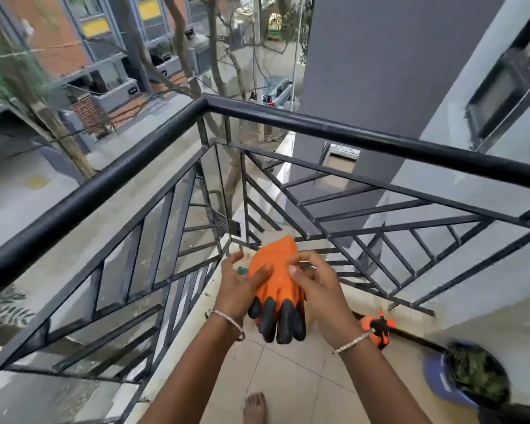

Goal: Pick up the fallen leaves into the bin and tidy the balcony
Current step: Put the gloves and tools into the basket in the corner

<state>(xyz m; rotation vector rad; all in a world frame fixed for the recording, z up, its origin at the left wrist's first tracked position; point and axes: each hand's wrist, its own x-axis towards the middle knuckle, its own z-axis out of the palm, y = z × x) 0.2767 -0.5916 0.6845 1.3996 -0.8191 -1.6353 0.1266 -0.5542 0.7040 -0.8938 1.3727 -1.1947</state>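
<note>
Left hand point(236, 289): fingers curled round the orange gloves point(277, 286), thumb pressed on the front.
Right hand point(315, 286): thumb and fingers pinching the gloves' right edge.
Pose: both forearms up, hands close together, black glove tips hanging down.
Bin point(435, 381): blue, leaves point(475, 371) inside, low right, well apart from both hands.

gloves point(277, 289) between hands | bin point(471, 374) right | railing point(318, 120) ahead

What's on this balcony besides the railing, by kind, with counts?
orange-and-black glove bundle: 1 (cannot tell whether single or pair)
bracelets: 2
long-handled tool: 1
blue bin: 1
bare foot: 1
Total: 6
</note>
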